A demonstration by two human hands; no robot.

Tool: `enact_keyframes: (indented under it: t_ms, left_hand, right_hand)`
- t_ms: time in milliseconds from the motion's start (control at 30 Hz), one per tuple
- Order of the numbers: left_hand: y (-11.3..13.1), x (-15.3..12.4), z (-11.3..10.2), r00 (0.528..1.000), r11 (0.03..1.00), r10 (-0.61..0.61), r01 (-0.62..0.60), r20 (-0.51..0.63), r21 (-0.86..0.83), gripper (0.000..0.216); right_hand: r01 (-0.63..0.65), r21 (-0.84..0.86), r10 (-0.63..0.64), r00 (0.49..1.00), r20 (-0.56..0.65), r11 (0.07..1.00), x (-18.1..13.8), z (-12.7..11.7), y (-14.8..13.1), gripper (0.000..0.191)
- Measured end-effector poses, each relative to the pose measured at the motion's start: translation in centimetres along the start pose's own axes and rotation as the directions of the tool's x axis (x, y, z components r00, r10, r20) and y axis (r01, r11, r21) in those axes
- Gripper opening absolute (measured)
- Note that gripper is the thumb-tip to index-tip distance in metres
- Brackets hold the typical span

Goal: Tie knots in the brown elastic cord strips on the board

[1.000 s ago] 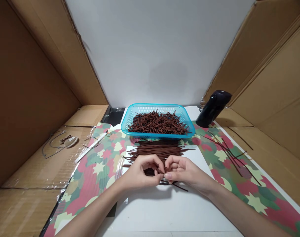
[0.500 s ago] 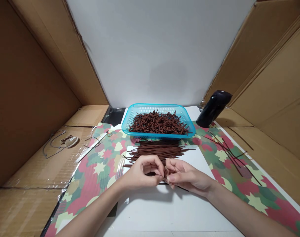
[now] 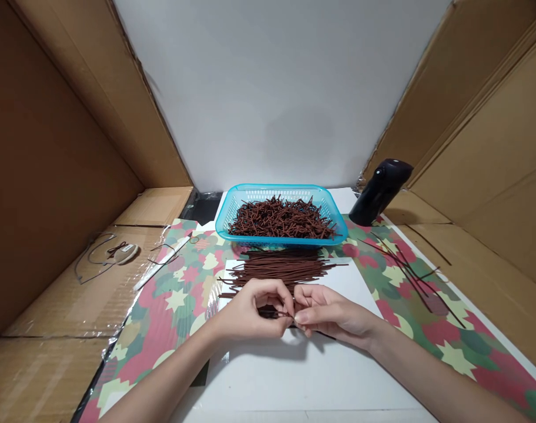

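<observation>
My left hand [image 3: 253, 310] and my right hand [image 3: 330, 312] meet over a white sheet [image 3: 294, 376], fingers pinched together on one thin brown cord [image 3: 274, 312] between them. Its loose end trails under my right hand. Just beyond my fingers lies a flat bundle of straight brown cords [image 3: 283, 268]. Behind that stands a turquoise plastic basket [image 3: 233, 205] heaped with short knotted brown cords [image 3: 282, 218].
A black device [image 3: 379, 192] leans at the back right. Several loose brown cords [image 3: 409, 271] lie on the patterned mat [image 3: 171, 305] to the right. A wire and a small tag [image 3: 113, 252] rest on the cardboard at left. Cardboard walls close both sides.
My hands stay together over the sheet; my right fingers have drawn in closer to my left fingertips and the cord between them has been worked slightly.
</observation>
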State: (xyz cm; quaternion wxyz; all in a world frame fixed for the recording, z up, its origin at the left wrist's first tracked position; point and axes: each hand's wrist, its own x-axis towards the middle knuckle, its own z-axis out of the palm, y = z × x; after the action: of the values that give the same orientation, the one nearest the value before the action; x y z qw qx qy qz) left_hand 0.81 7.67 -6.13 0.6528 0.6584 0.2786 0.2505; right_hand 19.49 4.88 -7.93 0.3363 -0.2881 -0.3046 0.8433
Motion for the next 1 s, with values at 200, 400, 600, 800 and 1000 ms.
enact_keyframes:
  t_ms: [200,400,600,800,1000]
  left_hand:
    - [0.25,0.02,0.16,1.0,1.0,0.024,-0.024,-0.008,-0.008,0.016]
    - [0.01,-0.06,-0.02,0.999,0.998,0.035,-0.033,0.03,-0.055,0.017]
    - [-0.09,-0.19,-0.37,0.996,0.997,0.004,0.003,0.089,-0.079,0.019]
    - [-0.25,-0.16,-0.55,0.994,0.989,0.0,0.017,0.113,-0.149,0.018]
    - [-0.12,-0.04,-0.54,0.995,0.956,0.022,0.008,0.099,-0.292,0.011]
  right_hand:
    - [-0.01,-0.027,0.01,1.0,0.007,1.0,-0.08,-0.07,-0.06,0.028]
    - [-0.034,-0.023,0.035,0.999,0.033,0.999,-0.2,-0.11,0.2,0.034]
    - [-0.048,-0.026,0.049,0.998,0.049,0.999,-0.2,-0.13,0.26,0.039]
    - [-0.064,-0.023,0.065,0.994,0.09,0.998,-0.16,-0.38,0.46,0.037]
    - [-0.028,0.017,0.027,0.995,0.098,0.999,-0.07,-0.46,0.46,0.037]
